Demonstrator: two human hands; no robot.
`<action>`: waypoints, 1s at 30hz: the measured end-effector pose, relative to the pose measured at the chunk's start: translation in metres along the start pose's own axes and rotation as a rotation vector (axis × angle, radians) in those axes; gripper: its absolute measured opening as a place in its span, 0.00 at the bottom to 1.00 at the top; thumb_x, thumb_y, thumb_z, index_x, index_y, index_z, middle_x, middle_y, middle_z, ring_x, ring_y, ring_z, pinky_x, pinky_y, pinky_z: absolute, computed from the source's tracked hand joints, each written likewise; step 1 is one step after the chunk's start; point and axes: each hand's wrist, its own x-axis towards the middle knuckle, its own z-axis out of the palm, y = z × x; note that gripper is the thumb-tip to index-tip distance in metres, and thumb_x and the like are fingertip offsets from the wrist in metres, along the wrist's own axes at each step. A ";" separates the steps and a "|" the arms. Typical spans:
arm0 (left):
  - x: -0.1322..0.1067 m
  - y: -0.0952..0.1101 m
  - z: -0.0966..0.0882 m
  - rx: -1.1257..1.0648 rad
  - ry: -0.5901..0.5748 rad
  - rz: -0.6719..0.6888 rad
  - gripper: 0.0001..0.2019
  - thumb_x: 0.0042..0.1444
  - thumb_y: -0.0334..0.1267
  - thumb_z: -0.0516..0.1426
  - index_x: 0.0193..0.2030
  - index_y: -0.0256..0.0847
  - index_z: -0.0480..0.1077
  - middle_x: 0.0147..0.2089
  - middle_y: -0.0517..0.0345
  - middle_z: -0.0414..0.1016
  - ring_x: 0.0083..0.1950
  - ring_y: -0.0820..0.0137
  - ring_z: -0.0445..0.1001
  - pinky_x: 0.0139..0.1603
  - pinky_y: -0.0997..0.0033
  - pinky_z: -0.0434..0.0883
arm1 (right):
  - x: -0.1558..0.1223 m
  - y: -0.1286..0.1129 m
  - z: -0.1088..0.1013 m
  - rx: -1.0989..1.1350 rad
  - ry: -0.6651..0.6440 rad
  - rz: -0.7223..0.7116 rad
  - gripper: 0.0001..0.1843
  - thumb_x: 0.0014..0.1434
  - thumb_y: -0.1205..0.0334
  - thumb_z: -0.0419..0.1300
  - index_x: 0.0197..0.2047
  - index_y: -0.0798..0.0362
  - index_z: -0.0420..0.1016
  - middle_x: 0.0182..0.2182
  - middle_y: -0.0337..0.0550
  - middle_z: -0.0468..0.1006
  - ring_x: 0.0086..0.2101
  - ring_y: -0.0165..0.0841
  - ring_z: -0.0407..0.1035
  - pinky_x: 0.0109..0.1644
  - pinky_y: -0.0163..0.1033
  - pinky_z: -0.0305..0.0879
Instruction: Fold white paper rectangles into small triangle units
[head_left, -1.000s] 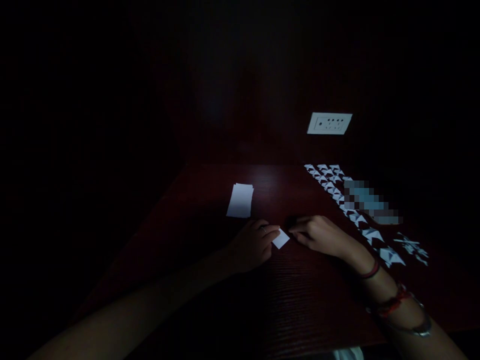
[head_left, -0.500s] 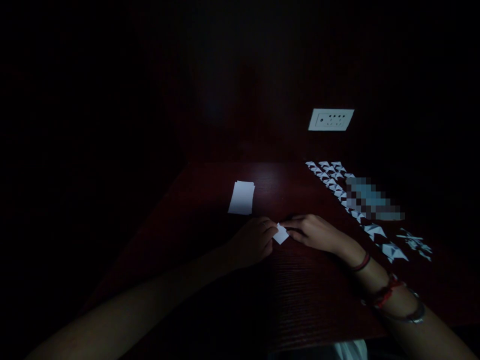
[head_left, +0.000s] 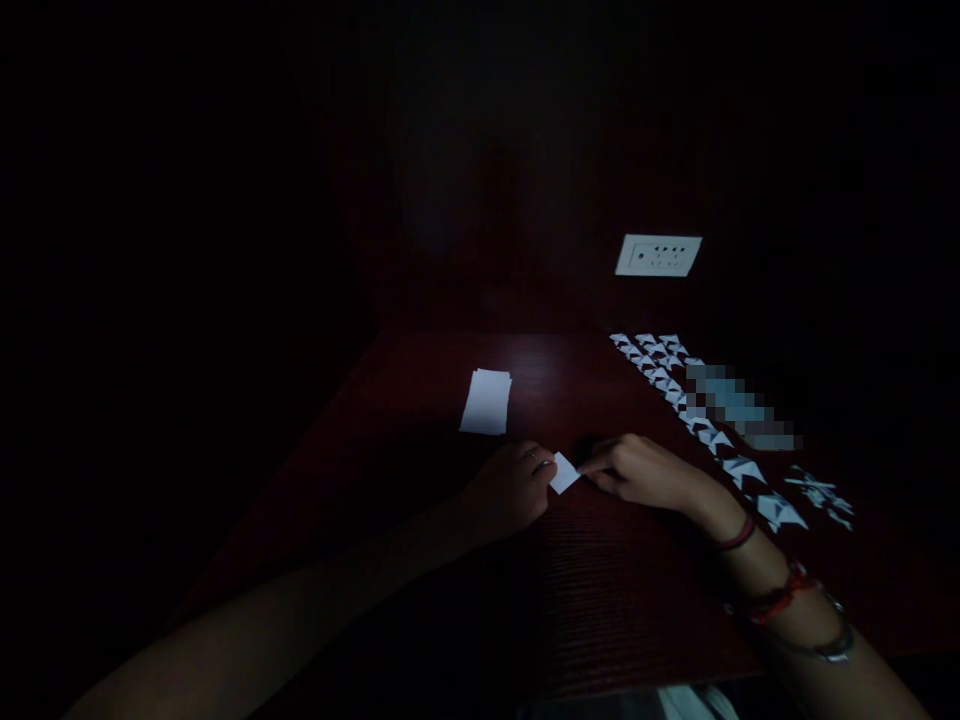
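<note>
A small square of folded white paper (head_left: 564, 473) lies between my two hands, just above the dark red tabletop or on it. My left hand (head_left: 517, 487) is closed on the paper's left side, thumb and fingers covering that edge. At the right corner, the fingertips of my right hand (head_left: 637, 472) come together in a pinch on the paper. Beyond my left hand rests a stack of white paper sheets (head_left: 487, 402). Rows of folded white paper pieces (head_left: 665, 380) stand on the right, the nearest being a larger folded piece (head_left: 780, 511).
Thin white paper scraps (head_left: 821, 492) lie in a small heap at the right. A blurred bluish object (head_left: 739, 405) sits beside the folded rows. A white socket plate (head_left: 658, 256) is on the back wall. The surroundings are very dark.
My right hand has drawn slightly to the right, its fingers now at the paper's right corner rather than over its top. More of the paper's face shows. The view has tilted slightly upward.
</note>
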 end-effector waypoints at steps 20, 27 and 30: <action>-0.015 -0.004 0.011 0.006 0.004 -0.109 0.14 0.51 0.26 0.48 0.45 0.38 0.63 0.40 0.54 0.63 0.41 0.67 0.62 0.43 0.64 0.63 | 0.013 0.000 0.024 0.125 0.120 0.096 0.12 0.56 0.61 0.51 0.43 0.51 0.70 0.35 0.42 0.70 0.35 0.30 0.66 0.40 0.34 0.62; -0.016 -0.005 0.008 -0.035 0.023 -0.082 0.18 0.50 0.25 0.49 0.49 0.40 0.61 0.43 0.55 0.63 0.46 0.66 0.60 0.47 0.64 0.61 | 0.014 -0.003 0.027 0.117 0.153 0.081 0.15 0.56 0.59 0.51 0.46 0.49 0.67 0.37 0.43 0.65 0.38 0.31 0.64 0.43 0.36 0.61; -0.015 -0.005 0.008 -0.029 0.039 -0.070 0.17 0.50 0.26 0.49 0.48 0.38 0.62 0.43 0.55 0.64 0.47 0.65 0.59 0.48 0.64 0.61 | 0.015 -0.002 0.027 0.151 0.173 0.076 0.12 0.55 0.61 0.52 0.43 0.50 0.69 0.36 0.43 0.65 0.37 0.31 0.64 0.42 0.35 0.61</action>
